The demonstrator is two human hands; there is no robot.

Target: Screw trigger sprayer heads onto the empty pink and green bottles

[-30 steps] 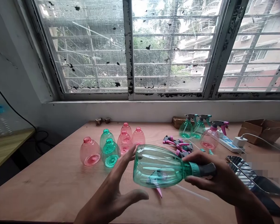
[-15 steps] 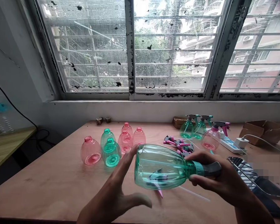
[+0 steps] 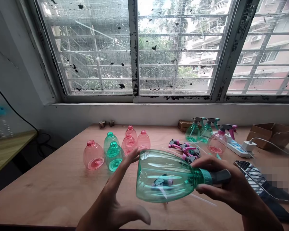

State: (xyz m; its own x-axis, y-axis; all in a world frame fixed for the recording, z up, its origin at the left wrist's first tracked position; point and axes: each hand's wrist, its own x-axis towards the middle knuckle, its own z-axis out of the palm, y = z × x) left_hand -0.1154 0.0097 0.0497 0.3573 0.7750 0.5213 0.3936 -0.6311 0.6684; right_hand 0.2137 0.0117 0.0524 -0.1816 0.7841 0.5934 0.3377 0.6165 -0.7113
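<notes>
A green transparent spray bottle (image 3: 163, 176) lies on its side in the air above the wooden table (image 3: 50, 189). My right hand (image 3: 221, 184) is closed round its neck and the grey trigger head (image 3: 219, 177). My left hand (image 3: 118, 199) is open, its fingers stretched out along the bottle's base, touching or nearly touching it. Behind my left hand stand several capless bottles, pink (image 3: 93, 155) and green (image 3: 114, 157).
Loose pink and grey trigger heads (image 3: 183, 149) lie mid-table. Three assembled spray bottles (image 3: 202, 131) stand at the back right by a white power strip (image 3: 236, 148). A cardboard box (image 3: 269, 133) sits far right, a shiny tray (image 3: 252, 178) near my right wrist.
The bottle's base has dropped slightly and turned toward me. My left hand has stayed open beside it; my right hand has kept its grip on the neck.
</notes>
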